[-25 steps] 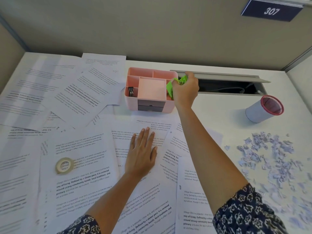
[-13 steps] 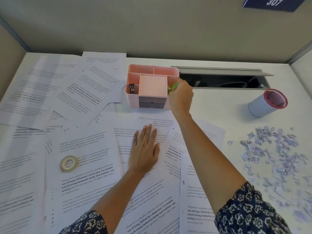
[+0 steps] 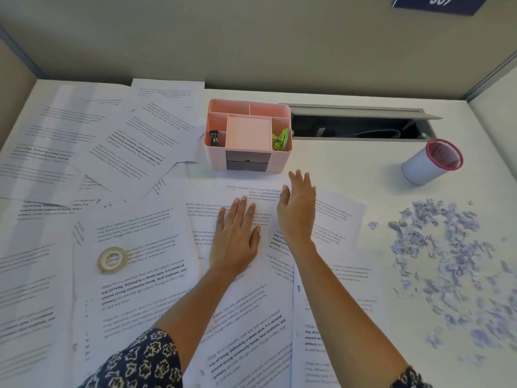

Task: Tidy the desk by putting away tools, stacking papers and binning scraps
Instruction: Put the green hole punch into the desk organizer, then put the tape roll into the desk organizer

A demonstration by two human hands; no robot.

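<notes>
Head view shows me both hands over the middle of the counter (image 3: 349, 169). My left hand (image 3: 236, 236) lies flat, palm down, fingers straight and slightly spread, pressing on the overlapping papers (image 3: 145, 247). I read that as a brace so the loose sheets do not slide. My right hand (image 3: 298, 211) is just beside it, nearer the pink organiser (image 3: 215, 159), fingers straight and relaxed, holding nothing. Whether it touches the sheet under it I cannot tell.

The green tool (image 3: 281, 140) stands in the organiser's right front compartment and a small black tool (image 3: 214, 138) sits in the left front one, so those two look put away. The tape roll (image 3: 112, 259) lies flat on a sheet well to the left of my hands. It is the one tool I see outside the organiser, and I judge it the likely next pick.

The papers fan out unstacked over the left and centre. The scraps (image 3: 447, 261) are strewn on bare counter at the right, apart from most sheets. The red-rimmed cup (image 3: 419, 166) lies tipped on its side just beyond them, handy for scooping them in.
</notes>
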